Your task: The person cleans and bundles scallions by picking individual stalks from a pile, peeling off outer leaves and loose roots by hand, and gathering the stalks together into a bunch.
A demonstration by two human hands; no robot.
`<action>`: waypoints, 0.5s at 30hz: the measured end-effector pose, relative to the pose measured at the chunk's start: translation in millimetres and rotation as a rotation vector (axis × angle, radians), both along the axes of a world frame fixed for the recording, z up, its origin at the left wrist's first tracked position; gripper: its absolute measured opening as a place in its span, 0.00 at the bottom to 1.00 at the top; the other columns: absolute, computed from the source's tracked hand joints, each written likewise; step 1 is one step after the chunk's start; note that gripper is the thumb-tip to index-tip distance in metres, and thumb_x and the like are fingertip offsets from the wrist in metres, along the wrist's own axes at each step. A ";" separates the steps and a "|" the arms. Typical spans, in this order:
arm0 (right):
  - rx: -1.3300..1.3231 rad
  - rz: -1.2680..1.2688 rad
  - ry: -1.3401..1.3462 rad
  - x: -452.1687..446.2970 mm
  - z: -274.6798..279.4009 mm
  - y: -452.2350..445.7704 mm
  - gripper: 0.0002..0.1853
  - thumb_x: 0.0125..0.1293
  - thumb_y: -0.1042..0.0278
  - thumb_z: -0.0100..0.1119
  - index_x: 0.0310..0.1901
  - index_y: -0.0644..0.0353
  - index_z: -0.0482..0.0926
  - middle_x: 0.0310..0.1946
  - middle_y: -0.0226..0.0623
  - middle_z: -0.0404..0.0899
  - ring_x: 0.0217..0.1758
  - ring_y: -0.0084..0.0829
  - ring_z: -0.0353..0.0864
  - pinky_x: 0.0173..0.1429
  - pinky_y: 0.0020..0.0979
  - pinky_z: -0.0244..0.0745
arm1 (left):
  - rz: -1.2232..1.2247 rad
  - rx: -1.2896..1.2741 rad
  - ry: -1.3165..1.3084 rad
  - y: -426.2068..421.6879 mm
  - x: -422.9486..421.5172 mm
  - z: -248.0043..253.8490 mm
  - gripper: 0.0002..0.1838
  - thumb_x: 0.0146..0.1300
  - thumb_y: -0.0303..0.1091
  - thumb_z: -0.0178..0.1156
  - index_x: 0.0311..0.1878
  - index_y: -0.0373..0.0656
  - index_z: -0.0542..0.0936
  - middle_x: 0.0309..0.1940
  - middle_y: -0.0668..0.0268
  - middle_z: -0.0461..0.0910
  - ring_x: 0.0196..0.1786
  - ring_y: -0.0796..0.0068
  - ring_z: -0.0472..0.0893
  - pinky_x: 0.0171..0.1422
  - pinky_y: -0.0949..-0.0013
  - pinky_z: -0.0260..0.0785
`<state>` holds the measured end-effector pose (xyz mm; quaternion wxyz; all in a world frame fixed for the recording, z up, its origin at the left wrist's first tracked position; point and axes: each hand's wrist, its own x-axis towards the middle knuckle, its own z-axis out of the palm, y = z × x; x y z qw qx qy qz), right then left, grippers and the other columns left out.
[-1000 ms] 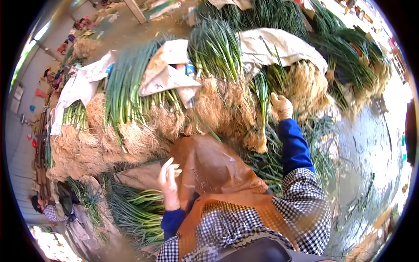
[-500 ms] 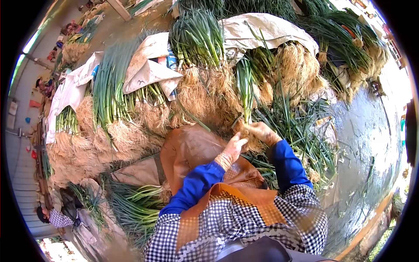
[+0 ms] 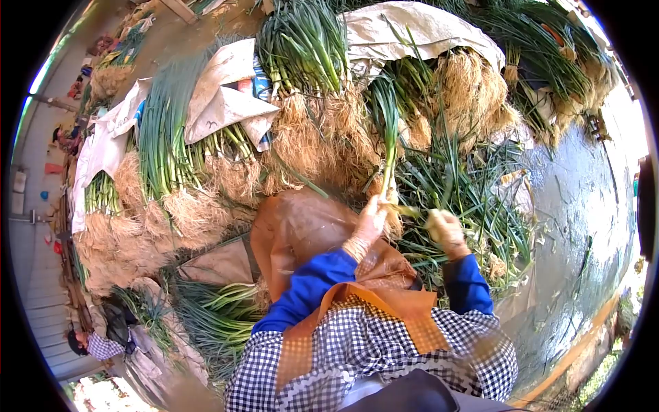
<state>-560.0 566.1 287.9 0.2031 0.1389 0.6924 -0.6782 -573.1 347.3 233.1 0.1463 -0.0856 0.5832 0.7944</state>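
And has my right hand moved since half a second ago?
Yes. Judged against the large pale sack ahead, your right hand has moved rightward and closer to your body.

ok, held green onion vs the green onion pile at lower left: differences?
Held green onion: slim; pile: broad, many stalks.
Held green onion: leaves point up in the view; pile: leaves point left.
Held green onion: gripped low by the left hand; pile: lying untouched.
Shared: green leaves, paler stalks.

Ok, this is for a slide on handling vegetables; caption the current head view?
Left hand gripping a leek-like plant near its roots, right hand beside it, with bunches of rooted greens beyond.
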 end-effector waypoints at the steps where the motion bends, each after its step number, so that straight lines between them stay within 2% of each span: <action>1: -0.114 -0.147 0.048 0.8 -7.6 28.1 0.17 0.65 0.54 0.52 0.23 0.55 0.73 0.12 0.23 0.66 0.12 0.15 0.59 0.16 0.20 0.53 | 0.028 0.010 -0.146 -11.0 -6.2 -4.4 0.15 0.66 0.23 0.46 0.56 0.37 0.68 0.42 0.68 0.73 0.41 0.80 0.73 0.50 0.77 0.68; 2: -0.227 -0.295 0.103 -0.5 -17.1 54.2 0.17 0.66 0.55 0.51 0.22 0.55 0.73 0.10 0.22 0.63 0.10 0.15 0.57 0.14 0.20 0.51 | 0.054 0.020 -0.287 -19.7 -14.5 -11.7 0.15 0.65 0.22 0.45 0.55 0.37 0.69 0.42 0.68 0.73 0.41 0.80 0.74 0.49 0.77 0.68; 3: 0.052 -0.173 -0.049 -4.7 -27.0 78.9 0.19 0.65 0.51 0.51 0.24 0.57 0.75 0.12 0.26 0.68 0.14 0.21 0.65 0.19 0.24 0.59 | 0.093 0.192 -0.138 -19.0 -13.4 -16.0 0.15 0.65 0.22 0.46 0.55 0.36 0.70 0.44 0.66 0.74 0.43 0.79 0.74 0.51 0.78 0.67; 4: 0.329 -0.049 -0.201 -12.3 -38.6 95.6 0.21 0.63 0.47 0.52 0.26 0.58 0.77 0.15 0.31 0.74 0.18 0.26 0.72 0.25 0.28 0.67 | 0.087 0.195 -0.139 -17.8 -11.6 -12.4 0.15 0.65 0.22 0.46 0.55 0.36 0.70 0.44 0.66 0.74 0.43 0.79 0.74 0.51 0.78 0.67; 5: 1.087 0.478 -0.280 -25.7 -41.8 91.4 0.25 0.62 0.42 0.49 0.36 0.60 0.80 0.24 0.40 0.80 0.31 0.39 0.80 0.38 0.37 0.73 | 0.032 0.174 -0.134 -16.7 -8.0 -7.3 0.15 0.65 0.22 0.46 0.55 0.36 0.69 0.45 0.66 0.73 0.45 0.79 0.73 0.52 0.78 0.66; 6: 1.279 0.855 -0.223 -36.1 -47.6 80.0 0.28 0.61 0.40 0.46 0.46 0.59 0.78 0.34 0.46 0.80 0.42 0.46 0.79 0.46 0.41 0.72 | -0.023 0.151 -0.117 -16.4 -10.3 -1.6 0.16 0.65 0.22 0.46 0.56 0.36 0.69 0.46 0.65 0.73 0.47 0.79 0.73 0.54 0.77 0.65; 7: 1.112 0.752 -0.053 -50.7 -48.8 51.2 0.27 0.62 0.42 0.46 0.48 0.58 0.77 0.38 0.48 0.79 0.41 0.47 0.78 0.44 0.40 0.72 | 0.000 0.123 -0.072 -14.1 -10.9 -4.7 0.16 0.66 0.25 0.47 0.57 0.37 0.69 0.48 0.66 0.72 0.51 0.79 0.71 0.59 0.77 0.61; 9: -0.001 0.136 -0.081 -59.6 -5.7 -22.4 0.29 0.66 0.40 0.42 0.47 0.62 0.74 0.34 0.38 0.79 0.34 0.32 0.78 0.35 0.31 0.71 | -0.008 0.065 -0.032 -14.7 -7.3 -11.4 0.16 0.67 0.28 0.46 0.57 0.37 0.69 0.49 0.66 0.72 0.52 0.79 0.70 0.60 0.76 0.60; 10: -0.129 0.163 -0.055 -66.7 12.5 -45.5 0.29 0.66 0.40 0.40 0.47 0.62 0.74 0.33 0.35 0.78 0.34 0.26 0.77 0.33 0.25 0.69 | -0.021 0.007 0.020 -15.7 -6.1 -12.0 0.17 0.68 0.31 0.46 0.57 0.37 0.68 0.50 0.66 0.71 0.53 0.79 0.69 0.62 0.75 0.58; 11: -0.066 0.213 -0.049 -73.4 8.5 -62.9 0.30 0.67 0.39 0.38 0.45 0.61 0.75 0.36 0.35 0.78 0.34 0.27 0.78 0.35 0.26 0.70 | 0.012 -0.152 0.052 -13.3 -6.3 -0.1 0.19 0.70 0.38 0.43 0.58 0.37 0.68 0.50 0.66 0.72 0.53 0.78 0.68 0.61 0.74 0.58; 12: -0.038 0.311 -0.005 -76.6 3.9 -81.4 0.28 0.67 0.41 0.38 0.46 0.61 0.74 0.36 0.39 0.79 0.34 0.33 0.79 0.36 0.31 0.73 | 0.019 -0.211 0.119 -14.2 -4.6 -5.9 0.20 0.71 0.42 0.42 0.57 0.37 0.68 0.50 0.65 0.72 0.54 0.76 0.68 0.62 0.73 0.58; 14: 0.443 0.815 0.229 -78.9 -16.5 -89.2 0.20 0.67 0.50 0.43 0.45 0.60 0.73 0.36 0.44 0.78 0.34 0.41 0.79 0.38 0.35 0.75 | 0.063 -0.164 0.123 -16.2 -5.9 -15.7 0.19 0.71 0.41 0.42 0.56 0.37 0.68 0.50 0.63 0.72 0.54 0.76 0.69 0.61 0.74 0.59; 15: 0.540 0.861 0.850 -69.0 -43.9 -90.6 0.13 0.64 0.58 0.45 0.39 0.59 0.73 0.29 0.44 0.76 0.31 0.46 0.78 0.37 0.36 0.75 | 0.058 -0.170 0.123 -18.1 -5.2 -15.7 0.19 0.71 0.41 0.42 0.56 0.37 0.68 0.50 0.63 0.72 0.54 0.76 0.69 0.61 0.74 0.59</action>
